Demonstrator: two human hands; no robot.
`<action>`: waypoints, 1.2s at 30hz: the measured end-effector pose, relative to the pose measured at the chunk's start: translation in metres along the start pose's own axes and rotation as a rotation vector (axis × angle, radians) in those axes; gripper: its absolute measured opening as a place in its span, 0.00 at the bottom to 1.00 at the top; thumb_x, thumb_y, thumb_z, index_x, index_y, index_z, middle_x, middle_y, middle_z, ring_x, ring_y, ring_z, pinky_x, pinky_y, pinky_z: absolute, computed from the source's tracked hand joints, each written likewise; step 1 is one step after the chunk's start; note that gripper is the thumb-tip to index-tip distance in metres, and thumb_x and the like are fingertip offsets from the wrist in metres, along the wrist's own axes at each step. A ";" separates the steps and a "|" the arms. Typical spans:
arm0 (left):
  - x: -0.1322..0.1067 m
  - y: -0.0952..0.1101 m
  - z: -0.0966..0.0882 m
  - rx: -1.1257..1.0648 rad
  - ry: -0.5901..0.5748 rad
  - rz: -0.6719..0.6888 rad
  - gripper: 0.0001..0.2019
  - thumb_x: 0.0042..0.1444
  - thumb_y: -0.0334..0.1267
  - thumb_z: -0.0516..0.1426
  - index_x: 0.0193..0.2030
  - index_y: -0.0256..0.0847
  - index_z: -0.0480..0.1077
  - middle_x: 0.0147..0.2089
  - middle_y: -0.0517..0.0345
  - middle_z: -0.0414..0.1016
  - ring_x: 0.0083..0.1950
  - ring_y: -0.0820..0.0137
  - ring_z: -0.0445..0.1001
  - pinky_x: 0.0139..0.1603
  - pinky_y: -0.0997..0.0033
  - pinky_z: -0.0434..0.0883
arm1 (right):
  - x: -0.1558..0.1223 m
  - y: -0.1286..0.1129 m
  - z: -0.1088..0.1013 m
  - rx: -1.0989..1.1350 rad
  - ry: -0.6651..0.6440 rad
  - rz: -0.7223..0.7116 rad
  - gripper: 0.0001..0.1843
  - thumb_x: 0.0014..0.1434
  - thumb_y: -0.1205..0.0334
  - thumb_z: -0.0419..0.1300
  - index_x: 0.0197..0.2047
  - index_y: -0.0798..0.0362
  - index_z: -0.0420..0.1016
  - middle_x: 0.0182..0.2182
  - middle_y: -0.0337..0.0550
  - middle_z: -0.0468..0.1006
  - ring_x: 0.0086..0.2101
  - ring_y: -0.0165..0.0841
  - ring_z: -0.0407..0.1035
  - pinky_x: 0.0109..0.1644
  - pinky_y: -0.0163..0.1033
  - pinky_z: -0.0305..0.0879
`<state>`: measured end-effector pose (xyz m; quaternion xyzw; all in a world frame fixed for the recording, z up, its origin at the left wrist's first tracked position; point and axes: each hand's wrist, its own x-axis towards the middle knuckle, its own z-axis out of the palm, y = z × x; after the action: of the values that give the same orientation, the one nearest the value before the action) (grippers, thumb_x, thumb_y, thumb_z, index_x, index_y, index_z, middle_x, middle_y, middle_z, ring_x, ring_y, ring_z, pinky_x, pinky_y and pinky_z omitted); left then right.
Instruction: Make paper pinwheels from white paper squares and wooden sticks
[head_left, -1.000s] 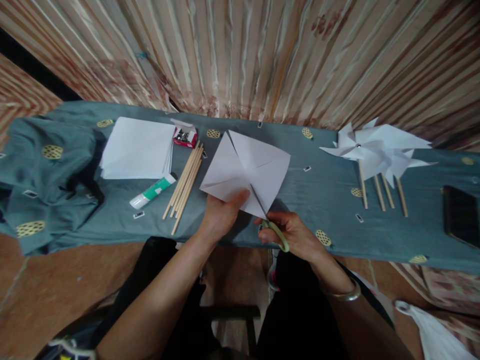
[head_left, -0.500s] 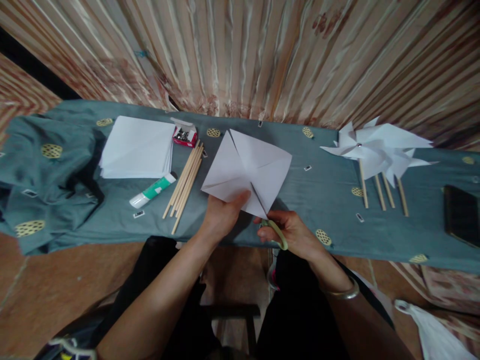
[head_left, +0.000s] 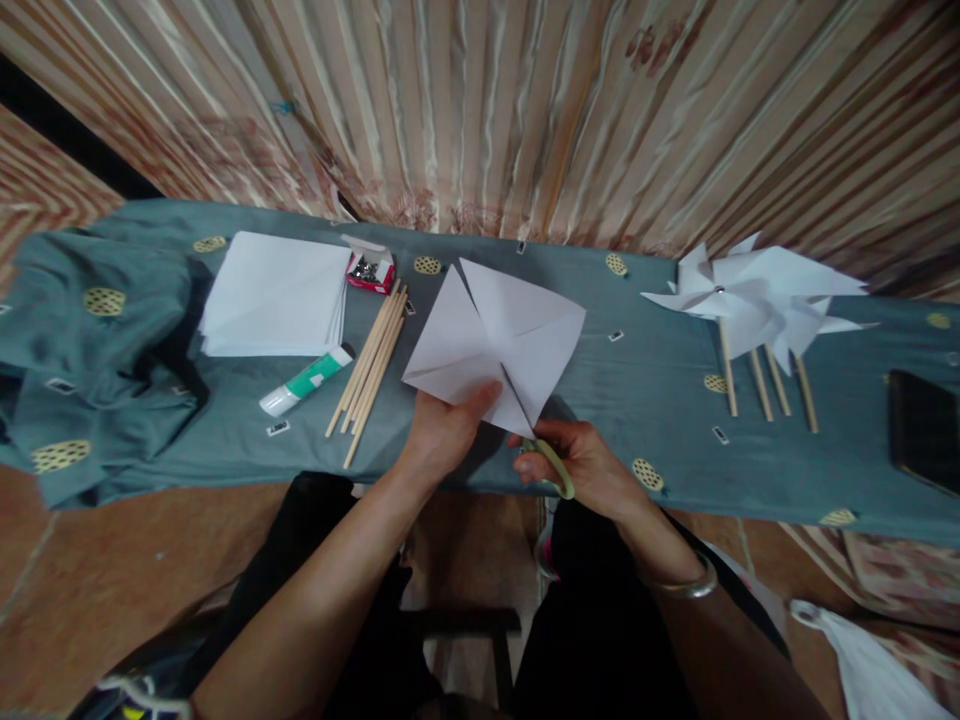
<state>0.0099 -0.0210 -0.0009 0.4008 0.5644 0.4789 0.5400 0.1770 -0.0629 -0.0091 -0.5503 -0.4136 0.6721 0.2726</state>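
A square sheet of white paper (head_left: 536,310) with slits running in from its corners is held over the table. My left hand (head_left: 448,425) grips its near left edge, thumb on top and the other fingers hidden underneath. In my right hand (head_left: 581,462) is a pair of scissors (head_left: 555,468) with pale green handles. The scissors' blades lie along the slit at the paper's near corner, pointing toward its middle. Left of the paper lie several thin wooden sticks (head_left: 373,370).
At the left are a stack of white paper (head_left: 277,295), a glue stick (head_left: 307,381) and a small red box of metal pins (head_left: 370,270). Paper pinwheels (head_left: 772,290) on sticks lie at the right, beside a dark phone (head_left: 924,430). A striped curtain (head_left: 480,120) hangs behind the cloth-covered table.
Almost nothing differs. Both hands, the paper and the scissors stay in nearly the same place, with the paper's right corner shifted very slightly.
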 end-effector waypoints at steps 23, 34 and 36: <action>-0.001 0.001 0.000 0.009 -0.010 -0.018 0.13 0.43 0.38 0.64 0.37 0.37 0.73 0.40 0.50 0.80 0.40 0.63 0.76 0.44 0.63 0.74 | 0.001 -0.001 0.002 -0.014 -0.001 -0.040 0.25 0.36 0.44 0.75 0.31 0.55 0.80 0.20 0.35 0.74 0.22 0.27 0.67 0.26 0.33 0.64; -0.002 0.001 0.002 -0.020 -0.015 -0.006 0.12 0.43 0.37 0.64 0.36 0.36 0.73 0.40 0.50 0.80 0.39 0.64 0.76 0.44 0.63 0.75 | 0.003 -0.004 0.004 0.035 0.015 0.006 0.24 0.31 0.47 0.77 0.26 0.54 0.78 0.20 0.34 0.74 0.21 0.26 0.65 0.25 0.32 0.64; -0.002 0.001 0.003 -0.022 -0.012 0.005 0.12 0.44 0.37 0.64 0.36 0.36 0.73 0.39 0.50 0.80 0.39 0.64 0.76 0.45 0.62 0.75 | 0.003 -0.003 0.006 0.062 0.025 0.025 0.25 0.29 0.48 0.78 0.25 0.55 0.77 0.20 0.34 0.74 0.20 0.25 0.65 0.25 0.32 0.63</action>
<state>0.0127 -0.0227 0.0002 0.3988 0.5550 0.4840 0.5466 0.1705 -0.0600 -0.0078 -0.5551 -0.3821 0.6811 0.2863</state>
